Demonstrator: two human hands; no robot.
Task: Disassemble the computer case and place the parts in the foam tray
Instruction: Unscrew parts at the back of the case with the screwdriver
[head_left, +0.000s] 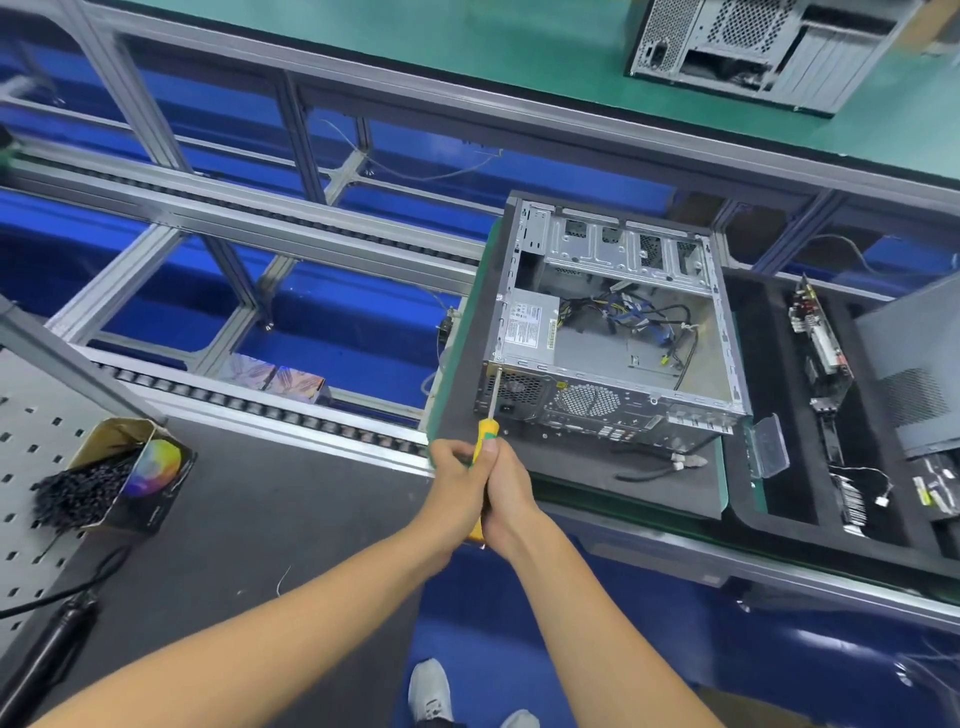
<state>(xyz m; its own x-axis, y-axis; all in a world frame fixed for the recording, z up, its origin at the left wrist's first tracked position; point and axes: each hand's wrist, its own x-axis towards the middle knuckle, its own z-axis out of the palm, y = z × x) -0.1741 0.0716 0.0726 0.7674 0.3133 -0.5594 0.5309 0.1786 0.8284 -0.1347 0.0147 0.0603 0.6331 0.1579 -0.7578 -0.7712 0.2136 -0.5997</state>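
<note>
In the head view, the computer case (613, 332) is seen open-sided on a dark mat, with the foam tray (779, 467) just to its right. A slip is judged possible if the screwdriver (491, 410) tip, set at the near-left rear corner, cams out. Its yellow handle is gripped by the left hand (457, 478) and right hand (501, 493), fingers curled tightly around it.

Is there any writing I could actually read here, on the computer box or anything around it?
No text here is readable.
White label on the power supply in the computer case: printed lines, too small and blurred.
Yellow sticker on the case's rear panel: too small.
Box with a colour wheel: no legible words.
</note>
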